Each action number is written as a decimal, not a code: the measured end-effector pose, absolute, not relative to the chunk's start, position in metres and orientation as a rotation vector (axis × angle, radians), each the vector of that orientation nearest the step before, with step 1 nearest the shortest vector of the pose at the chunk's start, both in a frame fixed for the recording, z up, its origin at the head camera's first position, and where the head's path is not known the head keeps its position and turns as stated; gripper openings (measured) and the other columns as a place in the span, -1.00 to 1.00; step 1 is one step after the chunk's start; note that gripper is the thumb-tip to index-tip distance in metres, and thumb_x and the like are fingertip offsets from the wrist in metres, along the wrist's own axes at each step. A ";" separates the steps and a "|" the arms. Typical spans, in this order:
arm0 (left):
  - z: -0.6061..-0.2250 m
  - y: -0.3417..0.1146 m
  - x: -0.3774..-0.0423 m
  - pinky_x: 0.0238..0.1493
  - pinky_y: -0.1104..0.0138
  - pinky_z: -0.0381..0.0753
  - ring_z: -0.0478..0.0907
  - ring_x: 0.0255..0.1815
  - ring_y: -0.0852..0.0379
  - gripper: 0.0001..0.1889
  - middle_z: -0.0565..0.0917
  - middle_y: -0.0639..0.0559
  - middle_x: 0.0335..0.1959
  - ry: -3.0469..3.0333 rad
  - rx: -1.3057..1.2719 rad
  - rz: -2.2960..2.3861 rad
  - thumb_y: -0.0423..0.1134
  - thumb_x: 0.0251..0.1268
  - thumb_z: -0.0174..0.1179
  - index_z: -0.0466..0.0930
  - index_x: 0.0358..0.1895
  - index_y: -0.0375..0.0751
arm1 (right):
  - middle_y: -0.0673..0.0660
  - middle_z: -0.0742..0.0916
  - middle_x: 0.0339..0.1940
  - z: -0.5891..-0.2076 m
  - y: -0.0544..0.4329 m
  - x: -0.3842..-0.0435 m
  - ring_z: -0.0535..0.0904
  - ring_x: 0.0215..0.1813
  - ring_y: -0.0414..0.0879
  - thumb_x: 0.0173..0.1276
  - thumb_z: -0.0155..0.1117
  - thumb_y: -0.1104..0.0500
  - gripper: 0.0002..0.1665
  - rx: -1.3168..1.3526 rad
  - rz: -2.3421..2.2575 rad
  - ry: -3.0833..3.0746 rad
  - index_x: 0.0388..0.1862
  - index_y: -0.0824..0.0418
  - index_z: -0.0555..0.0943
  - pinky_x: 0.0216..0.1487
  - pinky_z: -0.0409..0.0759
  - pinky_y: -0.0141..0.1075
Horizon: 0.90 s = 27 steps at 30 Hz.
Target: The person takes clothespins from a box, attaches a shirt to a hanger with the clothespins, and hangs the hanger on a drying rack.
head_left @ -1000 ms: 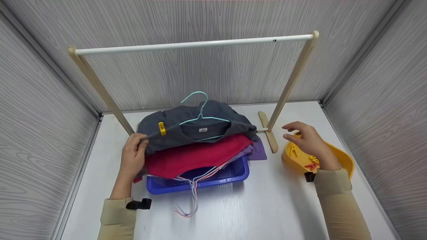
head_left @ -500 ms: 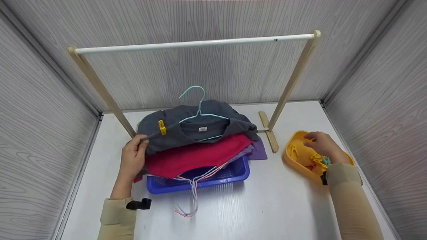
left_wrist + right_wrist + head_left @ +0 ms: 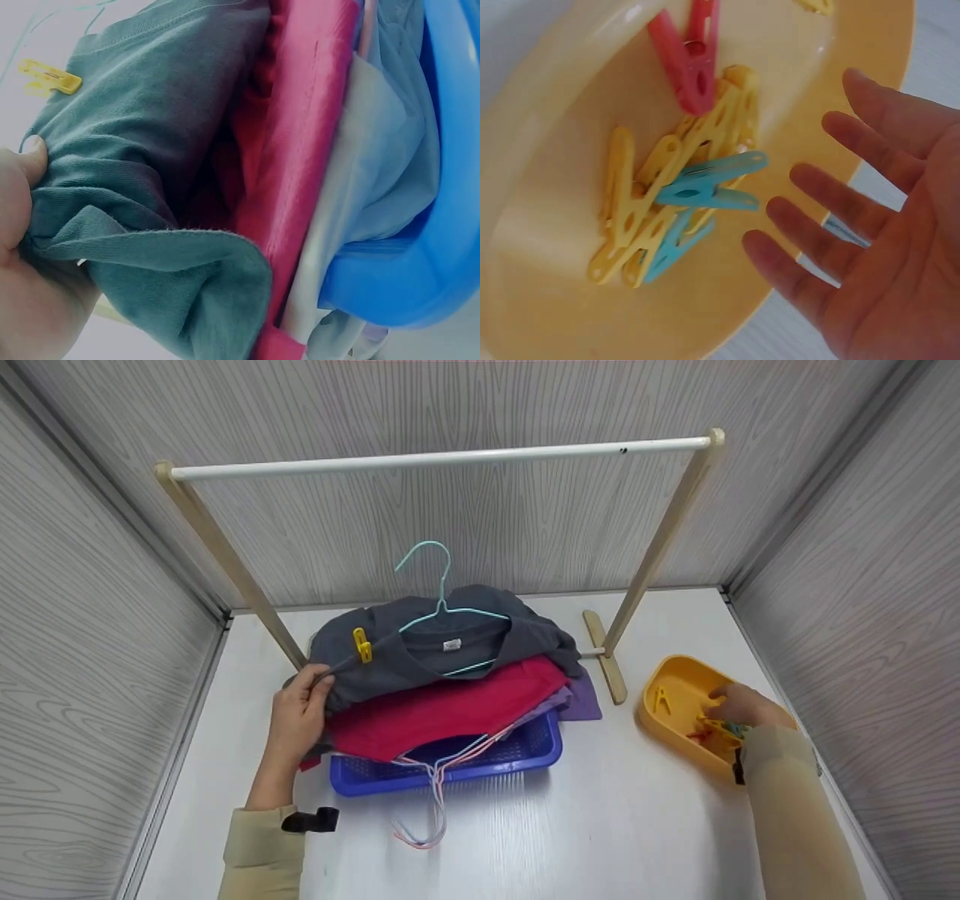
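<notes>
My left hand [image 3: 298, 716] pinches the left shoulder of a dark grey T-shirt [image 3: 375, 679], with the thumb on top of the cloth. A light teal hanger [image 3: 444, 585] runs inside the shirt, its hook standing up above the neckline. One yellow clothespin [image 3: 362, 646] clips the shirt near that shoulder. Over a yellow tub [image 3: 667, 733], my right hand [image 3: 746, 709] reaches in with nothing in its fingers. In the right wrist view its fingers are spread beside several clothespins: a red clothespin [image 3: 693, 67], teal clothespins [image 3: 705, 184] and yellow clothespins [image 3: 626, 187].
A blue basket [image 3: 551, 750] sits under the shirt, bearing a red garment [image 3: 450, 709] and a purple garment [image 3: 581, 697]. Pink and pale blue hanger hooks [image 3: 436, 810] stick out in front. Behind stands a rack with a white rod [image 3: 442, 458] and wooden posts [image 3: 660, 547].
My right hand has moved right and down into the yellow tub. The teal hanger's hook has risen and shifted slightly left. My left hand keeps its grip on the shirt's shoulder.
</notes>
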<state>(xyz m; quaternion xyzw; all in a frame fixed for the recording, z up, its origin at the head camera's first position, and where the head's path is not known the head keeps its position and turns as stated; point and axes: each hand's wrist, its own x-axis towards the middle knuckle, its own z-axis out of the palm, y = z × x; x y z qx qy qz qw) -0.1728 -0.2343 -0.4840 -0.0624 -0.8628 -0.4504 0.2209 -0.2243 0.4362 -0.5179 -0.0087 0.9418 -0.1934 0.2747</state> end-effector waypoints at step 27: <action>-0.483 -0.238 -0.172 -0.24 0.35 0.31 0.38 -0.36 0.06 -0.89 0.62 -0.07 -0.41 -2.412 -0.147 -1.313 -0.33 0.46 0.11 0.61 -0.14 -0.27 | 0.39 0.67 -0.15 -0.536 0.457 -0.212 0.55 -0.22 0.10 0.26 0.25 0.32 -0.64 0.074 -0.637 2.559 -0.04 0.56 0.57 -0.19 0.57 -0.04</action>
